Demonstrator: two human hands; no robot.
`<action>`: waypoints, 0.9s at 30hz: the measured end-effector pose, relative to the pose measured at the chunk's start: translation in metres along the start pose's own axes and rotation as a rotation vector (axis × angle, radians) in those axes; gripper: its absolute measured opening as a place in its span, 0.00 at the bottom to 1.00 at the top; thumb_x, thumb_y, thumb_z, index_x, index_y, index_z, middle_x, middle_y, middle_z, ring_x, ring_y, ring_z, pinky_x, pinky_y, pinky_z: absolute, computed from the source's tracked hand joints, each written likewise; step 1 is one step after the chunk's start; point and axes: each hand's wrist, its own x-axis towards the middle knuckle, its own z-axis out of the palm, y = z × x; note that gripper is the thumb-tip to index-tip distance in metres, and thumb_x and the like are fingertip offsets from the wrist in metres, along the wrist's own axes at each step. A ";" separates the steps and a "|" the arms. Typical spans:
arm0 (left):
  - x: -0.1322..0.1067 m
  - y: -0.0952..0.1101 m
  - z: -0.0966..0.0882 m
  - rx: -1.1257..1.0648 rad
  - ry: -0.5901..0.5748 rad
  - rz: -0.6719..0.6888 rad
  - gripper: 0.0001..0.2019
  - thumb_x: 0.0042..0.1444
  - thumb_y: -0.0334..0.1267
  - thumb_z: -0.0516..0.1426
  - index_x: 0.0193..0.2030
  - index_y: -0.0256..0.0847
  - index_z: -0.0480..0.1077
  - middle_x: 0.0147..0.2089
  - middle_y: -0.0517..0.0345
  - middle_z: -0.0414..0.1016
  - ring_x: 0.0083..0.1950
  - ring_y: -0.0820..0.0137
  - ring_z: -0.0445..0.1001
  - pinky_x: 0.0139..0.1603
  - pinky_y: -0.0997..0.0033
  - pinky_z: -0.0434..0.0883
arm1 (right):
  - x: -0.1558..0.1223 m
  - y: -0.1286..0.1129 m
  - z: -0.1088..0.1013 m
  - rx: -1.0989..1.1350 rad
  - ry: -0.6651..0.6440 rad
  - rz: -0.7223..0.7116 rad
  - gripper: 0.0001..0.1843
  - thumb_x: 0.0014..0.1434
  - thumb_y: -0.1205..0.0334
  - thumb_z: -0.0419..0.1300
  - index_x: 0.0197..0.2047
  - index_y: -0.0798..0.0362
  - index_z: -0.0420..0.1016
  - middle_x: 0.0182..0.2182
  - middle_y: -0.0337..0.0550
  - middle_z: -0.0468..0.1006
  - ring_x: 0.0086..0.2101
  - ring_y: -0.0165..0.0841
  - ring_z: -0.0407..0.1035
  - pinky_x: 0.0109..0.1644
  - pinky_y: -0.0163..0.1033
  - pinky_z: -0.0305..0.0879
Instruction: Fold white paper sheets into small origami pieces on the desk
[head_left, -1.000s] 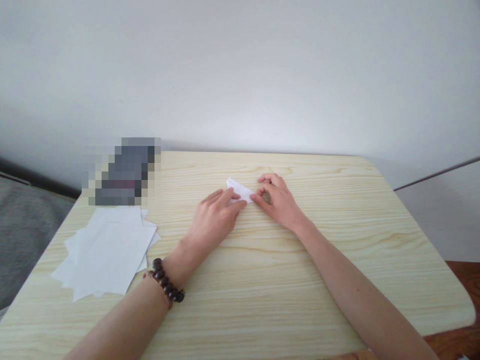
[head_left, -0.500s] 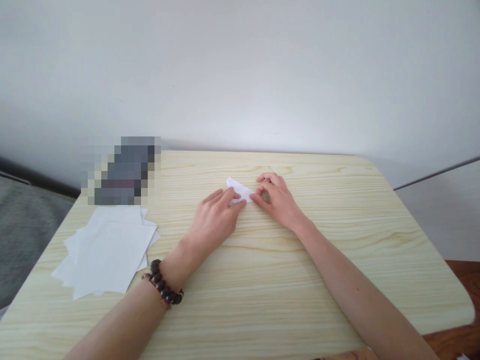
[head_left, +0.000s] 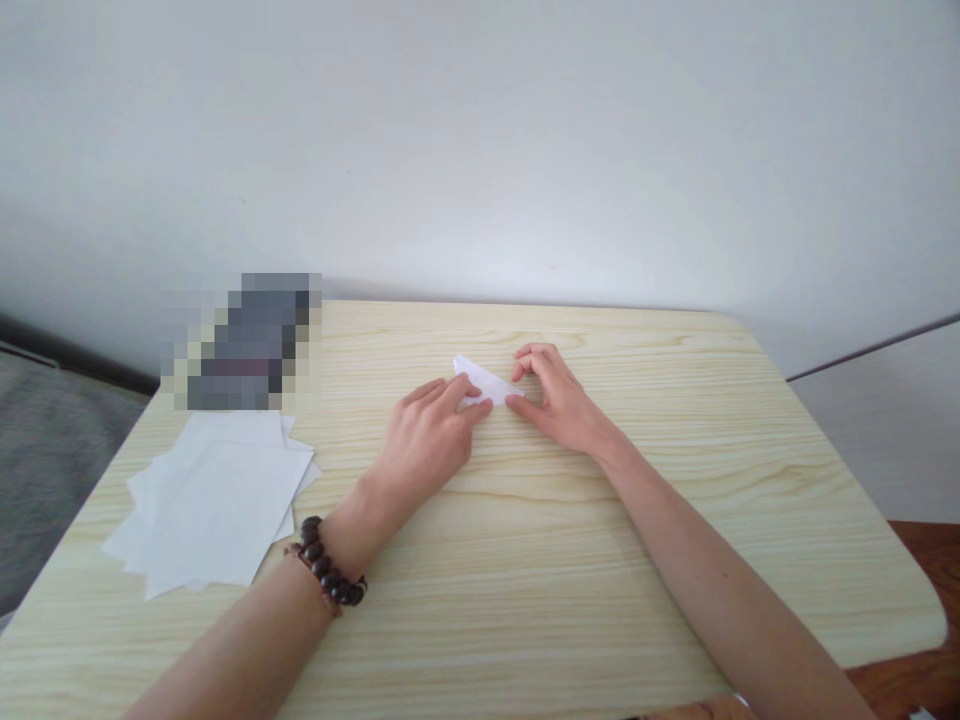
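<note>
A small folded piece of white paper [head_left: 491,386], roughly triangular, lies near the middle of the wooden table. My left hand [head_left: 435,430] holds its left and lower part, with the thumb along the near edge and the index finger on top. At the paper's right tip is my right hand [head_left: 559,400], its thumb at the near edge and its curled index finger apart from the thumb. Nothing is gripped between those right fingers. A bracelet of dark beads [head_left: 326,570] circles my left wrist.
On the left of the table [head_left: 480,620] lies a loose, fanned pile of white paper sheets [head_left: 217,510]. Behind it is a dark, pixelated object [head_left: 251,340]. A pale wall [head_left: 525,150] rises along the table's far edge.
My right thumb and index finger have parted, and more of the paper's right tip shows between them. My left hand and the paper have stayed in place.
</note>
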 end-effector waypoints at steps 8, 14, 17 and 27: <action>-0.001 0.000 0.001 -0.006 0.027 0.015 0.16 0.51 0.23 0.52 0.39 0.42 0.77 0.45 0.52 0.78 0.41 0.62 0.78 0.39 0.62 0.76 | 0.002 0.004 -0.007 0.105 -0.076 0.007 0.10 0.56 0.68 0.54 0.42 0.49 0.61 0.50 0.49 0.63 0.53 0.38 0.60 0.55 0.47 0.62; 0.000 0.000 0.000 0.000 0.021 0.014 0.16 0.52 0.23 0.52 0.40 0.42 0.78 0.45 0.52 0.78 0.41 0.62 0.78 0.39 0.62 0.76 | 0.001 0.000 0.003 -0.005 0.018 0.021 0.11 0.56 0.60 0.59 0.39 0.49 0.60 0.48 0.50 0.65 0.53 0.42 0.60 0.58 0.51 0.58; 0.000 -0.001 0.001 -0.012 0.035 0.012 0.15 0.52 0.24 0.52 0.39 0.42 0.78 0.44 0.52 0.78 0.41 0.62 0.78 0.39 0.62 0.76 | 0.001 0.000 -0.001 0.071 -0.023 -0.006 0.09 0.56 0.65 0.56 0.40 0.49 0.60 0.48 0.49 0.64 0.53 0.39 0.60 0.58 0.49 0.59; -0.003 -0.003 0.001 -0.030 0.012 0.036 0.17 0.54 0.24 0.52 0.43 0.42 0.77 0.46 0.52 0.78 0.47 0.61 0.77 0.45 0.58 0.74 | 0.000 0.008 -0.006 0.163 -0.054 -0.003 0.11 0.55 0.70 0.54 0.42 0.49 0.60 0.50 0.48 0.64 0.51 0.37 0.61 0.54 0.47 0.61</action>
